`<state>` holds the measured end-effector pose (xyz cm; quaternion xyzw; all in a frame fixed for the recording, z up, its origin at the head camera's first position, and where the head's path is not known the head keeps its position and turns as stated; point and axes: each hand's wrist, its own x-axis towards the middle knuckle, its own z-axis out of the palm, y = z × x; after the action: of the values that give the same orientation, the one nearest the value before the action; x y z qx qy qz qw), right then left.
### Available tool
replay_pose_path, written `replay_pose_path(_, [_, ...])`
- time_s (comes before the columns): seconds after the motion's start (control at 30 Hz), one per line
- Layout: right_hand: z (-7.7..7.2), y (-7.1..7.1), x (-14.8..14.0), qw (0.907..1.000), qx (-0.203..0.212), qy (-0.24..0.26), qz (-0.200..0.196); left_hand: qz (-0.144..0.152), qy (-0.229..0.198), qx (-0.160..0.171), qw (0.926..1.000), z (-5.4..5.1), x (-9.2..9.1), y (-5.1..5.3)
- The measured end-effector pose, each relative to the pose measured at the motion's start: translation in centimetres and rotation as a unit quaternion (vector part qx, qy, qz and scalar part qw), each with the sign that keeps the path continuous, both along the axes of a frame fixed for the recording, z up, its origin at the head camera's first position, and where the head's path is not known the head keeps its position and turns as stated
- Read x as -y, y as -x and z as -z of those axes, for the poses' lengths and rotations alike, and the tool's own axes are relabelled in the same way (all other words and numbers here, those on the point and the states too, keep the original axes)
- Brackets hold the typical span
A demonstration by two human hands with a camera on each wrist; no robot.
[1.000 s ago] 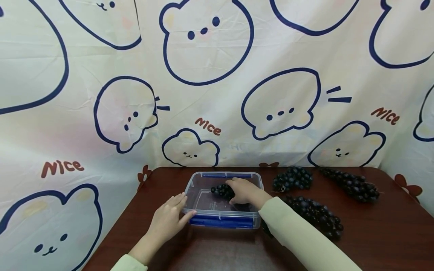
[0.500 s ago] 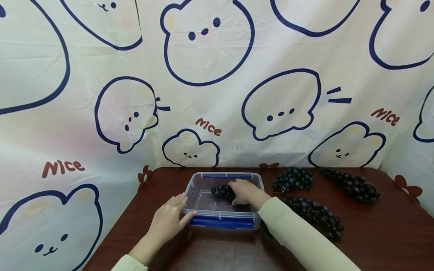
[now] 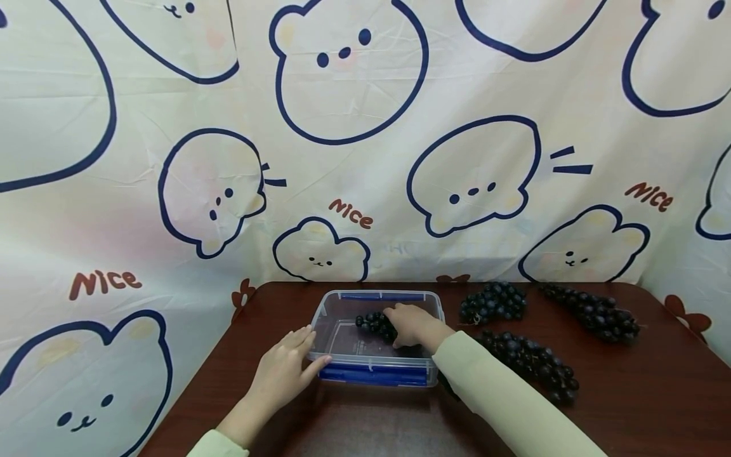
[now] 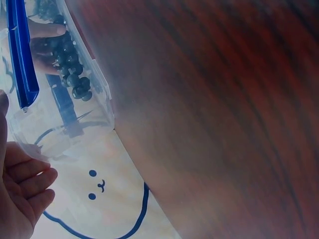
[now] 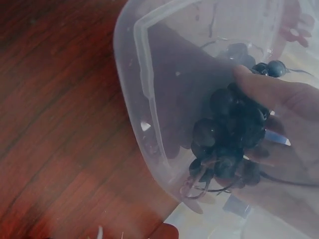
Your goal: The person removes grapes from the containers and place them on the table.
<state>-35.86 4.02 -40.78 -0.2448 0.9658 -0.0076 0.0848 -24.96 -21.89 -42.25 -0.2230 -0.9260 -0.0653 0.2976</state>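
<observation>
A clear plastic container [image 3: 337, 343] with blue clips stands on the table. Inside it lies a bunch of dark grapes [image 3: 374, 322], partly covered by my right hand [image 3: 412, 327]. The fingers and thumb of that hand curl round the bunch; in the right wrist view the grapes [image 5: 229, 129] show between them through the cloudy wall. My left hand [image 3: 282, 368] rests against the container's left side, thumb near the front corner. In the left wrist view its fingers [image 4: 37, 181] lie loosely bent beside the wall, and the grapes [image 4: 72, 69] show inside.
Right of the container lie more grape bunches: one at the back [image 3: 493, 303], one at the far right [image 3: 594, 311] and one nearer [image 3: 531, 365], partly behind my right sleeve [image 3: 502, 387]. A patterned cloth [image 3: 388, 171] hangs behind the brown table [image 3: 645, 393].
My right hand has shifted slightly to the right within the container, still round the grapes. My left hand keeps its place at the container's side.
</observation>
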Motion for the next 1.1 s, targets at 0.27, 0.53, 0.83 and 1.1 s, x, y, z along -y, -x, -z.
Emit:
replay_pose_path(0.27, [-0.09,-0.26,0.11,0.9999,-0.007,-0.011,-0.003,-0.002,-0.004,0.006,1.0000,0.00,-0.02,0.00])
replay_pose_path(0.53, [-0.12,-0.06,-0.19,0.9999,0.014,0.005,0.007,-0.002,-0.004,0.004,1.0000,0.02,-0.03,-0.04])
replay_pose_path(0.83, [-0.08,-0.15,-0.30,0.9995,0.023,0.015,0.013,0.001,-0.008,0.002,1.0000,0.10,-0.02,-0.04])
replay_pose_path(1.1, [-0.12,-0.11,-0.39,0.9993,0.029,0.020,0.014,0.004,-0.008,-0.003,1.0000,0.03,-0.01,-0.02])
